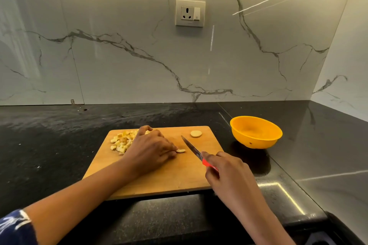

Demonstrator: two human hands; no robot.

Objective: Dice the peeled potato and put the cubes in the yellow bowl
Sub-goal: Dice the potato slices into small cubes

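Observation:
A wooden cutting board (pixel 175 177) lies on the black counter. A pile of potato cubes (pixel 123 141) sits at the board's far left corner. My left hand (pixel 148 150) rests on the board and pinches a thin potato slice (pixel 180 151) at its fingertips. My right hand (pixel 225 173) grips a red-handled knife (pixel 194 150), its blade raised just right of the slice and pointing away from me. A round potato end piece (pixel 196 134) lies at the board's far right. The yellow bowl (pixel 256 132) stands to the right of the board, with no cubes visible inside.
The black stone counter (pixel 59 145) runs left and right, with a marble wall behind. A wall socket (pixel 190 13) is mounted above. The counter's front edge runs just below the board.

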